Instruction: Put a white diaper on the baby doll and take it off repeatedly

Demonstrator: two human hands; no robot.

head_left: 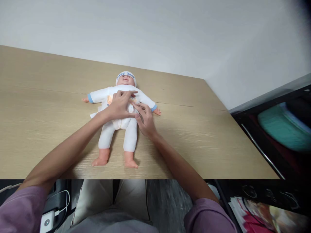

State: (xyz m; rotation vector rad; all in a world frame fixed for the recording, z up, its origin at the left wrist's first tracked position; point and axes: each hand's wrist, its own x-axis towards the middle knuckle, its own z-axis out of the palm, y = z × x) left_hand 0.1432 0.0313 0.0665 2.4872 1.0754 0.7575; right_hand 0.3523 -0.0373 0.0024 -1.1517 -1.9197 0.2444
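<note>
A baby doll (pixel 131 139) lies on its back on the wooden table, head away from me, its arms spread. It wears a white suit with blue cuffs and a cap with blue lettering. Around its hips is a white diaper (pixel 120 124), with a loose tab (pixel 93 115) sticking out at the left. My left hand (pixel 121 105) rests across the doll's belly, thumb and fingers spread apart. At the right side of the waist, my right hand (pixel 145 119) has its fingers and thumb closed on the diaper's edge. The hands partly hide the diaper's front.
The wooden table (pixel 194 136) meets a pale wall at the back. On the right are a dark shelf with a teal item (pixel 284 126) and colourful packets (pixel 272 213) below. A white charger (pixel 47 221) with a cable lies at the lower left.
</note>
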